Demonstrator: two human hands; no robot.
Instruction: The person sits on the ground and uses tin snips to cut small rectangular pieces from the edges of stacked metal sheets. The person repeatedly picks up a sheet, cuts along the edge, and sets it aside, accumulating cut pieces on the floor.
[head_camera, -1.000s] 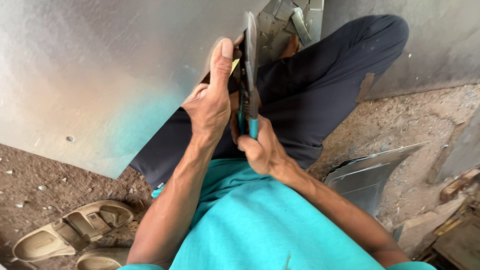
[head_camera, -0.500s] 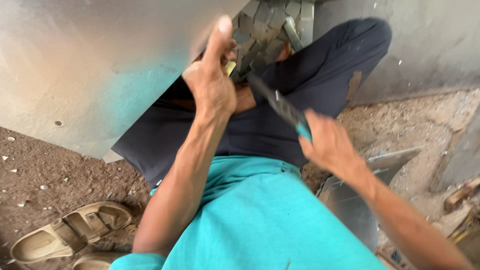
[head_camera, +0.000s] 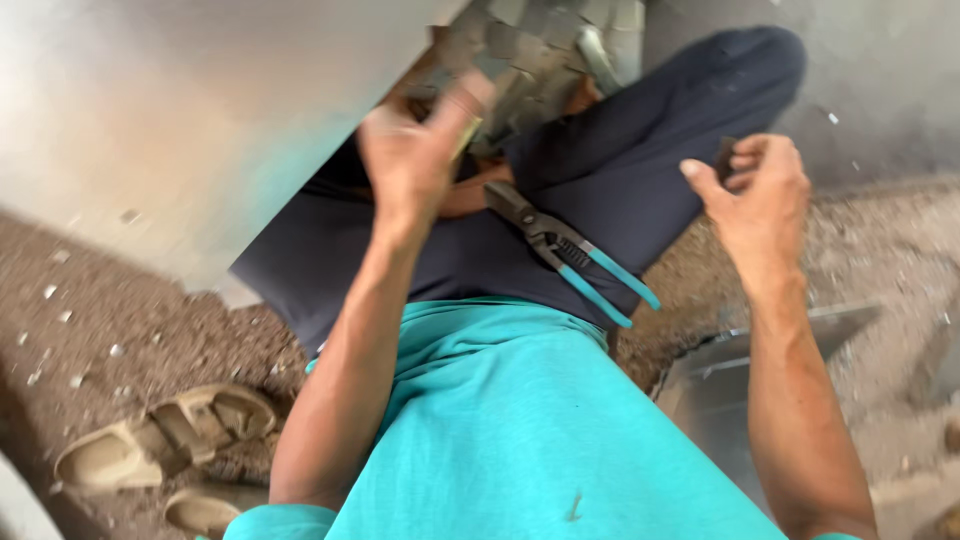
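Snips (head_camera: 560, 250), blue-handled: no longer in my right hand. Half a second ago I held them by the handles, blades raised toward the metal sheet; now they lie loose across my lap on the dark trousers (head_camera: 620, 180), blades pointing up-left, handles down-right and slightly spread. Cutting is paused, as I judge it; the tool is set down within easy reach.

Right hand (head_camera: 755, 190): has swung out to my right, well apart from the snips. Fingers curled in, thumb raised. A small dark piece shows between the fingertips, too blurred to name; I take it for a scrap of offcut. Grip closed on that piece, loosely.

Left hand (head_camera: 415, 150): still up at the edge of the metal sheet (head_camera: 180, 130), blurred with motion. Fingers bent, seemingly around something small and yellowish; whether they are clamped on it or only touching the sheet's edge I cannot tell.

Surroundings: second metal panel (head_camera: 730, 380) on the ground by my right arm; pair of tan sandals (head_camera: 165, 440) on the gritty dirt at my left; metal scraps piled beyond my knees.
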